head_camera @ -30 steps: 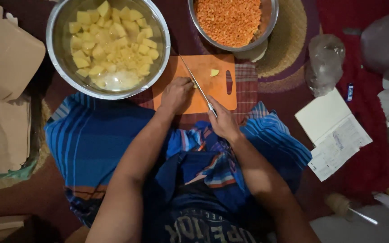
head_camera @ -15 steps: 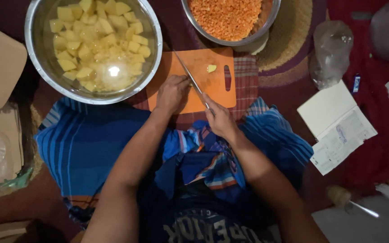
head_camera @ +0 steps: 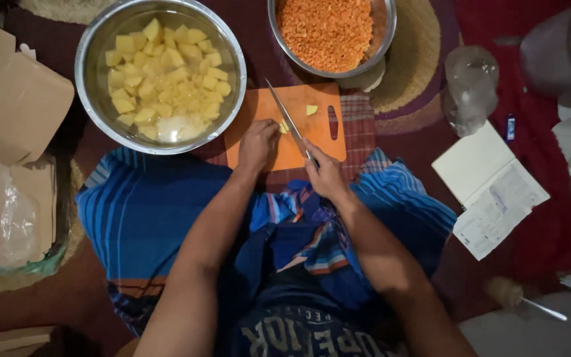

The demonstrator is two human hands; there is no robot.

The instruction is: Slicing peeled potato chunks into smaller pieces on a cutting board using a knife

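A blue striped cloth (head_camera: 147, 211) covers the person's lap, and the largest vessel beside it is a steel bowl (head_camera: 87, 79) of water, already well filled with yellow potato cubes (head_camera: 166, 73). A second steel bowl (head_camera: 384, 39), heaped with orange lentils (head_camera: 325, 30), stands at the far edge of the orange cutting board (head_camera: 328, 142) (a woven mat lies under it). The board rests on a checked cloth just beyond the lap.

The left hand (head_camera: 257, 142) is curled down on a small potato piece (head_camera: 284, 125) near the board's middle, pinning it. The right hand (head_camera: 325, 173) is closed around the handle of a knife (head_camera: 285, 119), whose blade runs slantwise toward the board's far left corner, its edge at the pinned piece. One loose chunk (head_camera: 311, 110) lies apart near the board's far edge.

Judging by the full bowl and the nearly bare board, most of the dicing looks done; only these last bits seem left to cut and move over.
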